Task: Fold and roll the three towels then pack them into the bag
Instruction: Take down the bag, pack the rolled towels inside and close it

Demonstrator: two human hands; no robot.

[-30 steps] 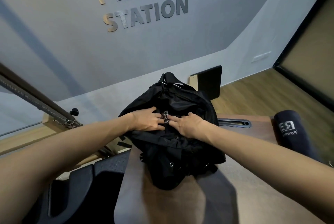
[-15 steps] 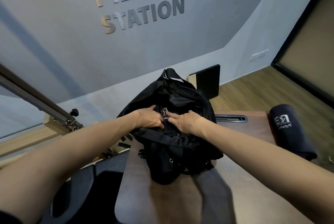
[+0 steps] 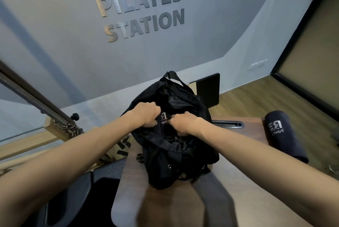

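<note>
Since a second ago both hands have gone from lying flat on the bag [image 3: 176, 135] to gripping: the left hand [image 3: 146, 115] and right hand [image 3: 183, 125], fingers clenched on a rolled towel [image 3: 164, 119] in its mouth, seem to be pushing it in. The bag sits mid-worktop [image 3: 165, 206]; another rolled towel [image 3: 282, 135] waits at 3 o'clock, unpacked.

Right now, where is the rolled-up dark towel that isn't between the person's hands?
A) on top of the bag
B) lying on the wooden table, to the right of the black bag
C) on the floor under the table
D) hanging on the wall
B: the rolled towel lies on the table, right of the bag, apart from it.
</note>
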